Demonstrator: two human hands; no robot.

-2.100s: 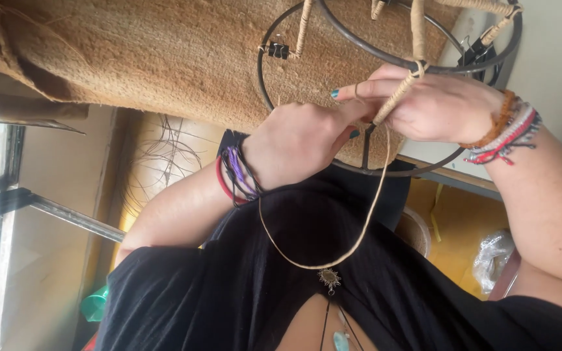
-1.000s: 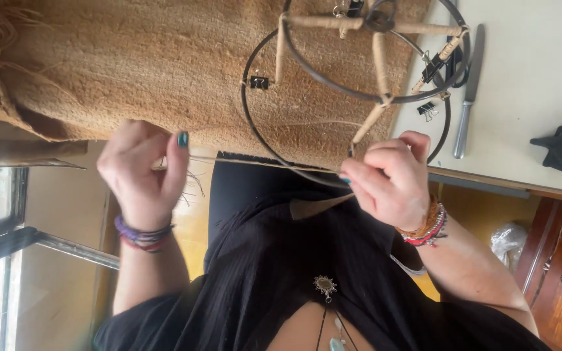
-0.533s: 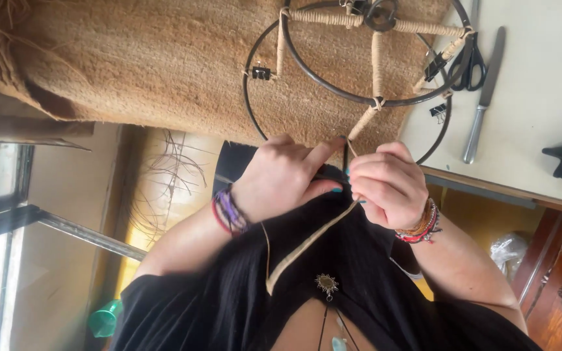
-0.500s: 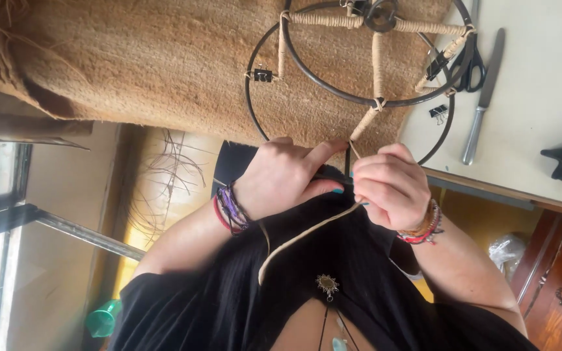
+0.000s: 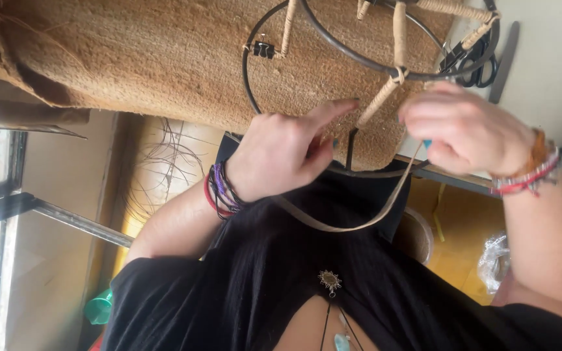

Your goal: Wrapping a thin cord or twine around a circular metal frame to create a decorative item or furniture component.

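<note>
Tan strip (image 5: pixel 359 224), flat and narrow, hangs in a loop across the middle of the frame, sagging over my black top (image 5: pixel 359 292).

Head view, picture upside down. One end runs up to my right hand (image 5: pixel 469 133), right of centre: fingers curled tight, pinching the strip near the wrapped spoke (image 5: pixel 380 103). The other end passes under my left hand (image 5: pixel 287 153), centre frame: fingers mostly folded, forefinger stretched toward the spoke. I cannot tell whether that hand grips the strip.

Wire hoop frame (image 5: pixel 250 78), two dark rings joined by wrapped spokes, lies on the woven mat (image 5: pixel 151 58) along the top. A black binder clip (image 5: pixel 263 49) sits on the outer ring. Scissors (image 5: pixel 482 62) at upper right, touching the rings. Bracelets on both wrists.
</note>
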